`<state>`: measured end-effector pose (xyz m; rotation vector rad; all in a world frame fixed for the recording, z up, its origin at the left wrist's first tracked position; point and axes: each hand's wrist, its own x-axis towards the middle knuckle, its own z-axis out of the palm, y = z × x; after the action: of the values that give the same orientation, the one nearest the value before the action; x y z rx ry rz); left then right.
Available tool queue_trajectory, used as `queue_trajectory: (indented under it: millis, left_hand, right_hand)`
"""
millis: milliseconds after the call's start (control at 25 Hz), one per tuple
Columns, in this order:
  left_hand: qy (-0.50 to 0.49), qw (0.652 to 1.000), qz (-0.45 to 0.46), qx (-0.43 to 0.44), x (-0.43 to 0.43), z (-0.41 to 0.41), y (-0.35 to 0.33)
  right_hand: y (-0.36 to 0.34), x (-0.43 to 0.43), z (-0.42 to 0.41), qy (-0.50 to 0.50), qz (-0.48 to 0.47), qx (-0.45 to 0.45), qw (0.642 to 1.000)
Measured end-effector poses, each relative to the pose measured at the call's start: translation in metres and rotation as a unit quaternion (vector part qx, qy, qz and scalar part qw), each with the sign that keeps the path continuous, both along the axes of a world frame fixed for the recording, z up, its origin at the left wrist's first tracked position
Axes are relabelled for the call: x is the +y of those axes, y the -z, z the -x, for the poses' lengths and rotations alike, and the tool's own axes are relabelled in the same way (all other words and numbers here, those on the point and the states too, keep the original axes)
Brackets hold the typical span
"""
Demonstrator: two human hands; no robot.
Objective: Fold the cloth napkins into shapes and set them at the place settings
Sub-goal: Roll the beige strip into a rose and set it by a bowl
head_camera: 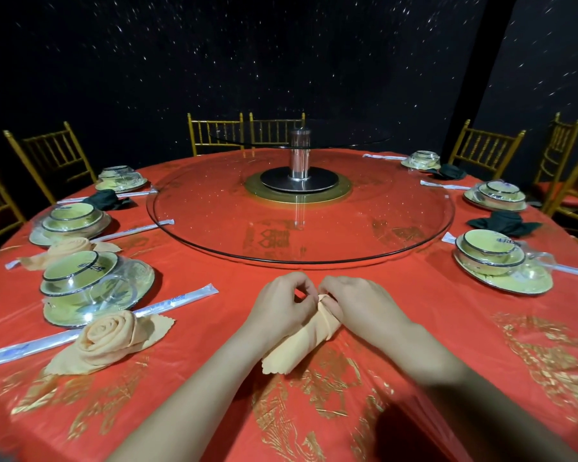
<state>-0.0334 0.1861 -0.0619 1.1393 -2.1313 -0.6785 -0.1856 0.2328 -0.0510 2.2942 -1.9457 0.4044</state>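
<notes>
Near edge of the table: I see a peach cloth napkin rolled into a tube (301, 341) lying slantwise on the red tablecloth with gold print (214, 378). Its scalloped corner points toward me and its far end sits between both hands.
Left hand: the left hand (281, 303) has its fingers curled, with thumb and forefinger pinching the tip of the rolled napkin.
Right hand: the right hand (357, 303) wraps its fingers round the upper end of the same roll, and its fingertips meet those of the left.
Nearest setting on my left: a peach napkin folded as a rose (109, 338) lies just in front of a film-wrapped stack of yellow bowls and plate (94, 288), overlapping a pair of chopsticks in a white sleeve (181, 298).
Further left: a second peach rose napkin (69, 248) rests between that stack and the next wrapped bowl set (72, 221).
Dark napkins: I count dark green folded napkins beside the settings at far left (107, 199), at right (503, 223) and at far right (449, 171).
Centre: a round clear glass turntable (214, 221) sits under a steel post (300, 155).
Far side: gold slatted chairs (486, 146) ring the table.
</notes>
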Motion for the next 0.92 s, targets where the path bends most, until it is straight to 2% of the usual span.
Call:
queue_trajectory:
  millis: [200,320,480,560,640,720,800,840,920]
  left_hand:
    - [0.0,0.991,-0.088,0.097,0.0,-0.006,0.003]
    - [0.018,0.971,-0.161,0.174,0.007,-0.006,-0.005]
    - [0.065,0.921,-0.261,0.282,0.008,-0.014,-0.008]
    - [0.08,0.907,-0.286,0.298,0.013,-0.01,-0.002]
    - [0.104,0.898,-0.296,0.31,0.02,-0.002,0.01]
    - [0.124,0.926,-0.247,0.258,0.026,0.004,0.025]
    - [0.123,0.971,-0.146,0.143,0.031,0.004,0.034]
    - [0.114,0.983,-0.101,0.102,0.031,0.004,0.034]
    - [0.114,0.988,-0.063,0.08,0.03,0.005,0.029]
  right_hand:
    - [0.005,-0.003,-0.002,0.015,0.02,0.018,1.0]
    - [0.015,0.001,0.001,0.031,0.055,-0.135,0.989]
    - [0.022,0.01,-0.001,0.1,0.055,-0.301,0.947]
    - [0.032,0.013,0.002,0.136,0.028,-0.302,0.943]
    - [0.04,0.013,0.01,0.159,-0.016,-0.231,0.96]
    - [0.039,0.011,0.014,0.17,-0.047,-0.224,0.959]
    - [0.038,0.009,0.017,0.167,-0.057,-0.242,0.954]
    - [0.036,0.01,0.018,0.165,-0.061,-0.25,0.952]
    - [0.035,0.012,0.024,0.137,-0.08,-0.281,0.946]
